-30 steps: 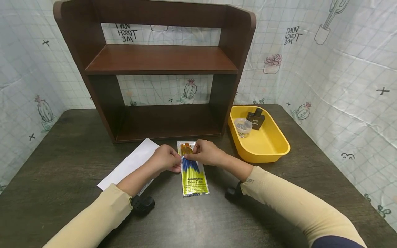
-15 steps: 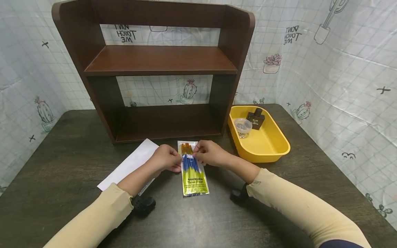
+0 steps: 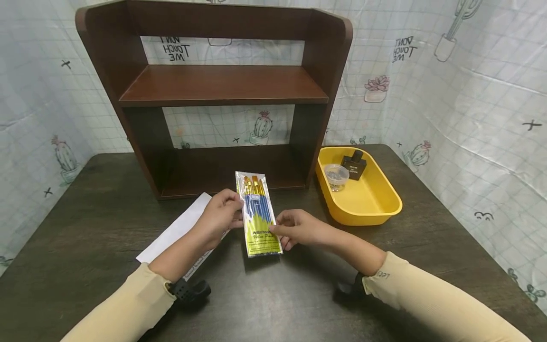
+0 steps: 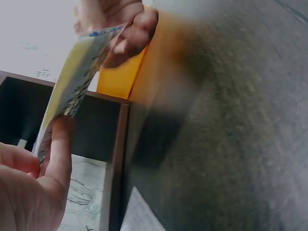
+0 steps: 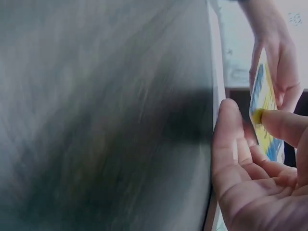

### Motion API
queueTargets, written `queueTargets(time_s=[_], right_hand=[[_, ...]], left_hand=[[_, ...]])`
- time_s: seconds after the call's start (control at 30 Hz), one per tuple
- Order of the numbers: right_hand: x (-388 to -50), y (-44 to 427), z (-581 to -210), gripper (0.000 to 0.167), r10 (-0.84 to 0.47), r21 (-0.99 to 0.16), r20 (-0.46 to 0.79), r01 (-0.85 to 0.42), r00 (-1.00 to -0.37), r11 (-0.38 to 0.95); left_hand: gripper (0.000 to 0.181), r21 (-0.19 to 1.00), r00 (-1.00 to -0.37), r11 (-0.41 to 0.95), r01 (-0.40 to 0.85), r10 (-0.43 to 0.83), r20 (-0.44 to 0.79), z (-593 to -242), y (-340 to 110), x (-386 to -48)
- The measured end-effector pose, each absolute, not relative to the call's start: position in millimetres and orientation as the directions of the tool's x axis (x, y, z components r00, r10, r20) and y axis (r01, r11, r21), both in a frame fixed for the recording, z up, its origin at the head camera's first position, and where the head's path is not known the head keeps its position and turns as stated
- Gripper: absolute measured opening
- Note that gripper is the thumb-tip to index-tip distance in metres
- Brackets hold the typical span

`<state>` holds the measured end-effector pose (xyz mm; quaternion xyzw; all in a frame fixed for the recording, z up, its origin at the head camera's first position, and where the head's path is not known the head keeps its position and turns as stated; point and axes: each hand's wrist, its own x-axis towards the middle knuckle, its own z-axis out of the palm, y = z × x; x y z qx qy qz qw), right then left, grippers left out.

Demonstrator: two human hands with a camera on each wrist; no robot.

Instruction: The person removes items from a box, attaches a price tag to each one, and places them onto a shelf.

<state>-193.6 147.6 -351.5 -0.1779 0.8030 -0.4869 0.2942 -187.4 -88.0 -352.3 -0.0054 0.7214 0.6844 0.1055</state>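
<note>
A clear-fronted packet of blue-handled brushes [image 3: 258, 216] is held up off the dark table between both hands, printed side facing the head camera. The left hand [image 3: 220, 214] pinches its left edge near the upper middle. At the lower right edge, the right hand [image 3: 299, 229] grips it with the thumb on the front. In the left wrist view the packet [image 4: 79, 72] stands at a slant, the left hand's [image 4: 36, 183] fingers on its near end. The right wrist view shows the packet [image 5: 264, 106] edge-on beside the right hand's [image 5: 255, 173] thumb.
A white sheet [image 3: 183, 225] lies partly under the left forearm. Behind the hands stands a brown two-tier shelf [image 3: 222, 85]. To the right, a yellow tray [image 3: 367, 197] holds a dark bottle [image 3: 353, 166] and a small clear cup [image 3: 336, 175].
The packet has risen off the table and tilted, its top now farther left and back. The right hand has slid from its upper right edge down to the lower right edge.
</note>
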Motion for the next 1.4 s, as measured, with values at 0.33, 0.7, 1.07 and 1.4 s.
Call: queueTargets(time_s=[0.33, 0.7, 1.07, 1.4], right_hand=[[-160.9, 149.3, -339.2, 0.021, -0.637, -0.959, -0.2, 0.017, -0.744, 0.282], [-156.0, 144.3, -323.5, 0.022, -0.589, -0.982, 0.039, -0.139, -0.808, 0.126], [-186.4, 131.3, -270.6, 0.021, -0.495, -0.987, 0.096, -0.146, -0.864, 0.063], [-223.7, 120.4, -226.8, 0.026, -0.427, -0.99, 0.129, -0.141, -0.895, -0.004]], left_hand=[[0.012, 0.99, -0.991, -0.128, -0.066, 0.12, -0.051, -328.6, -102.1, -176.8], [0.017, 0.963, -0.966, -0.199, 0.182, 0.145, 0.213, -307.7, -117.0, -168.4], [0.042, 0.658, -0.603, 0.719, 0.223, -0.428, 0.673, -299.9, -202.7, -212.4], [0.038, 0.756, -0.746, 0.649, 0.085, -0.461, 0.48, -319.4, -236.8, -239.3]])
